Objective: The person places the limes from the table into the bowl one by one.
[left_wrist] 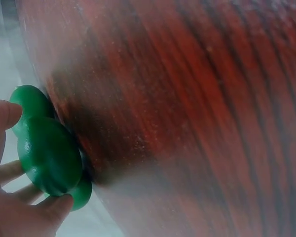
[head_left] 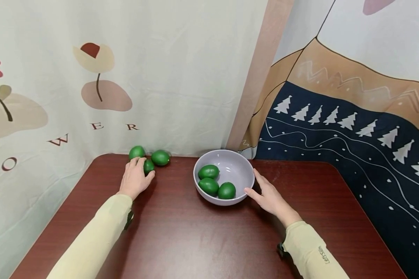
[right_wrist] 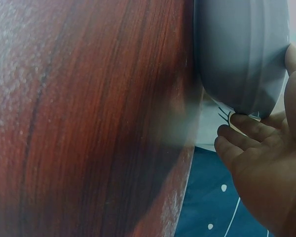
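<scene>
At the back left of the table, my left hand reaches over a lime, its thumb and fingers curled around the fruit. The left wrist view shows this lime close up, the thumb at one end of it. Two more green limes lie right by the hand, one behind the fingers and another to the right. My right hand holds a light purple bowl by its right side, thumb at the rim and fingers along the outer wall. Three limes sit in the bowl's left and front part.
Both the bowl and the loose limes stand near the far edge of a dark red-brown wooden table. Right behind that edge hangs a pale curtain with printed flowers. A dark blue printed cloth hangs at the right.
</scene>
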`<state>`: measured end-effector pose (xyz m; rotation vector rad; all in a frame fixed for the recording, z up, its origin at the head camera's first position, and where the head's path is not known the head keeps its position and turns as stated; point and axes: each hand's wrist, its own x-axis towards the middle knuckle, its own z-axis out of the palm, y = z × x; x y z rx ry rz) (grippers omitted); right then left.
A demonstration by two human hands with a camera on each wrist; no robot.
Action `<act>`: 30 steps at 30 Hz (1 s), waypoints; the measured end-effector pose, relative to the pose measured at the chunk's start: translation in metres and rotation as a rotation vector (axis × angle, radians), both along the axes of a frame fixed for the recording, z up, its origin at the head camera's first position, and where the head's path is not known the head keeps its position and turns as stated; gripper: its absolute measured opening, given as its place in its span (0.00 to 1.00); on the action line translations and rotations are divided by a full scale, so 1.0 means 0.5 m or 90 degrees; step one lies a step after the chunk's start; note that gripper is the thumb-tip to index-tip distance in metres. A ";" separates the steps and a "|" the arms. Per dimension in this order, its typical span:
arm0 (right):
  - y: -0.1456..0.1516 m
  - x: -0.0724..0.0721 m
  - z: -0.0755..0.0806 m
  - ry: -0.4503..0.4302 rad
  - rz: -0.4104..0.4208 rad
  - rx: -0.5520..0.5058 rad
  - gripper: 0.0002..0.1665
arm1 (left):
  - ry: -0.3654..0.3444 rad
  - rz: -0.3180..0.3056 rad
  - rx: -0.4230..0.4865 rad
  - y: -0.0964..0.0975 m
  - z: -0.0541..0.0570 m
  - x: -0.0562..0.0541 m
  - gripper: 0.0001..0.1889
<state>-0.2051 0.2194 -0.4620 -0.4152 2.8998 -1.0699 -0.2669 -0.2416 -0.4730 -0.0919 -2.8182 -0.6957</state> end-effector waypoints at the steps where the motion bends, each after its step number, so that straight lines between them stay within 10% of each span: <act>1: 0.000 0.000 0.000 -0.002 0.000 -0.001 0.52 | -0.004 0.002 0.004 0.001 0.000 -0.001 0.31; 30: 0.001 -0.001 0.001 -0.012 0.001 -0.004 0.52 | -0.047 -0.001 0.029 0.004 0.015 0.009 0.27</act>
